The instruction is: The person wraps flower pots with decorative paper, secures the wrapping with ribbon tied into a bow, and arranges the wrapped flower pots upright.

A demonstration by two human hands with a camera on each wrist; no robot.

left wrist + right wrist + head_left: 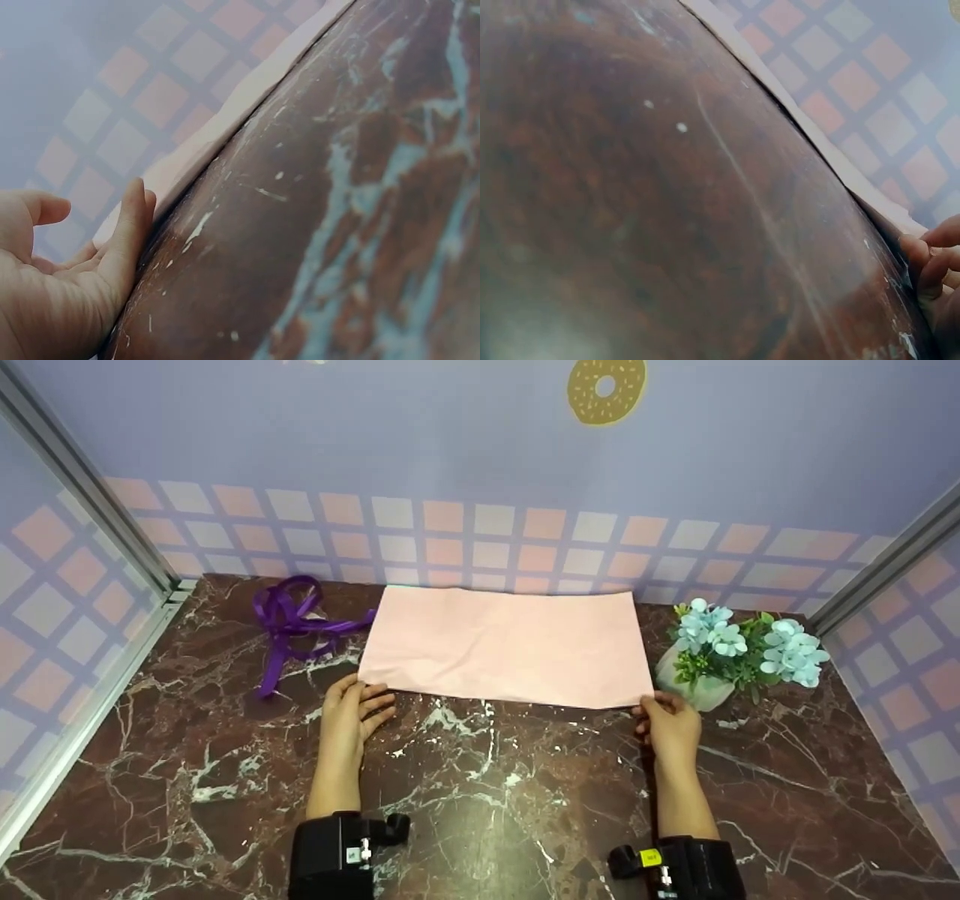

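A pale pink rectangular sheet (506, 649) lies flat against the back wall, with soft creases towards its left side. Whether it is paper or cloth I cannot tell. At its near left corner is my left hand (349, 720), fingers spread and touching the edge; in the left wrist view the thumb (49, 208) stands apart from the other fingers. My right hand (673, 739) pinches the near right corner. The right wrist view shows its bent fingertips (922, 259) at the sheet's edge, with part of that hand out of frame.
A purple ribbon (281, 630) lies loosely looped to the left, one end reaching the sheet. On the right, a white pot (705, 690) of light blue artificial flowers (795, 652) stands close to the right hand. Checkered wall panels enclose the dark marbled tabletop (480, 802).
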